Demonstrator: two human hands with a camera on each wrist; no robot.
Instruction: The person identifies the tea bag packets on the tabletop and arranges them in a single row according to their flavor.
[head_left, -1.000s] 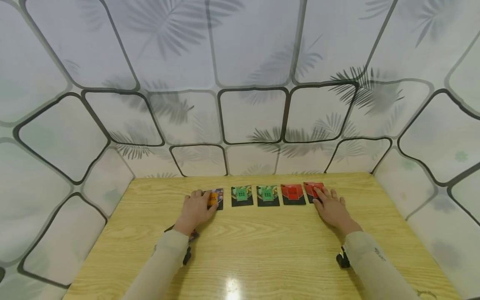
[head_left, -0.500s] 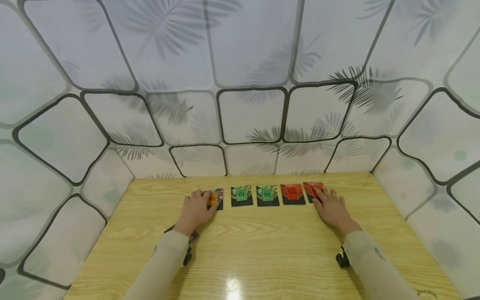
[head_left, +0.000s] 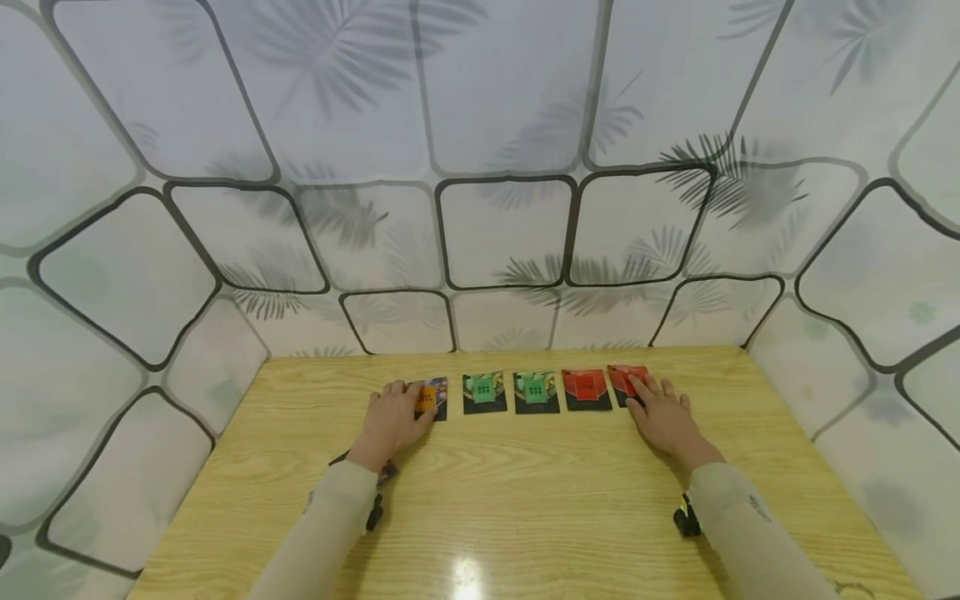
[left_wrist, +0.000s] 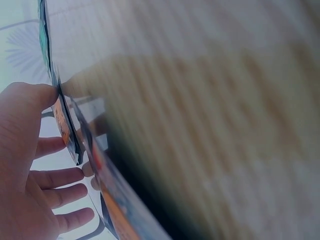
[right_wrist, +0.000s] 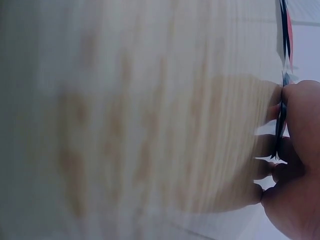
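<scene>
A row of flat, square packets lies along the far part of the table. At its left end my left hand [head_left: 392,421] rests on an orange and purple packet [head_left: 441,400], covering its left side. In the left wrist view the thumb and one finger touch that packet [left_wrist: 64,125], while the other fingers extend past it. At the right end my right hand [head_left: 666,421] touches a red and black packet [head_left: 621,382] with its fingers and thumb. Between the hands lie two green packets [head_left: 484,390] [head_left: 536,390] and another red packet [head_left: 587,389].
One more dark packet [head_left: 387,472] lies partly hidden under the left forearm. The wood-grain table [head_left: 510,500] ends at a patterned curtain [head_left: 502,233] behind and on both sides. Black wrist cameras show under both sleeves.
</scene>
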